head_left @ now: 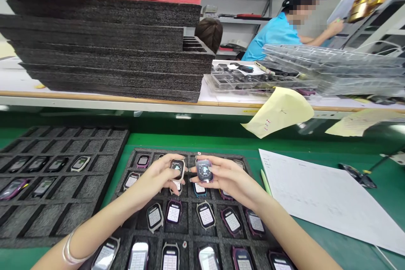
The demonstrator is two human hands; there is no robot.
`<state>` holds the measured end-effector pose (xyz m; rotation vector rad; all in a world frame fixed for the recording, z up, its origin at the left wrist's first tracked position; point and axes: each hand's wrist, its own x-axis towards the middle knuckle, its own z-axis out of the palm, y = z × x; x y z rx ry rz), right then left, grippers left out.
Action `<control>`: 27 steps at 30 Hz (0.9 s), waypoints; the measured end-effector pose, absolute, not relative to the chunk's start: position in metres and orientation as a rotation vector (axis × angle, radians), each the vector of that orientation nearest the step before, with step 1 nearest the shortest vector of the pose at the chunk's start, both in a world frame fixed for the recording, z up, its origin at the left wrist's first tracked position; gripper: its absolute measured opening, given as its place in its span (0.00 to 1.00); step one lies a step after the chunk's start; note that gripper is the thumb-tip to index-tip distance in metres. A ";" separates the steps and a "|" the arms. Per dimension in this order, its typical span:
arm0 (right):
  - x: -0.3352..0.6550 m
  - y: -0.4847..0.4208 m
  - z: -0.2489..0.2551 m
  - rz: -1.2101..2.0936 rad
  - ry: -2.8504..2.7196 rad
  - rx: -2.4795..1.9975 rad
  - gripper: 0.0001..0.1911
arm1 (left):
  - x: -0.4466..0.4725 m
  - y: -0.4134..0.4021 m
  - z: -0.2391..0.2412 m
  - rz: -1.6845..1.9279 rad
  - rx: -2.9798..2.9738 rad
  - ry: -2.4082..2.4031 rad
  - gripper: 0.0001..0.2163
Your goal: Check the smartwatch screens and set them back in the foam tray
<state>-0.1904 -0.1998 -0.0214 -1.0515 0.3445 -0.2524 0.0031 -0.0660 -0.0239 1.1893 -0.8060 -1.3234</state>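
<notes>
My left hand (164, 174) is closed around a smartwatch (177, 168) in a pale case, its dark dial lit and facing up. In my right hand (226, 174) is a second smartwatch (205, 170) with a purplish edge and a lit dial, pinched between the fingers. Both are held side by side, a little apart, above a black foam tray (190, 211). Several watch bodies sit in that tray's compartments, among them a purple one (174, 212) and a silver one (205, 214), most with bright white screens. My hands hide part of the upper rows.
At the left lies another foam tray (79, 194) with a few watches. White paper (322, 194) and a green pen (265, 182) lie to the right. A foam stack (120, 50) and clear plastic trays (335, 67) stand on the shelf. A person in a blue shirt (268, 36) is beyond.
</notes>
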 end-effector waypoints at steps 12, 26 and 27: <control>-0.192 -0.196 -0.027 -0.360 0.395 -1.139 0.21 | 0.005 -0.063 -0.037 -1.357 1.078 -0.811 0.17; -0.190 -0.187 -0.033 -0.448 0.441 -1.214 0.20 | -0.001 -0.061 -0.039 -1.255 1.117 -0.939 0.17; -0.190 -0.187 -0.033 -0.449 0.443 -1.223 0.21 | -0.001 -0.061 -0.039 -1.245 1.111 -0.949 0.17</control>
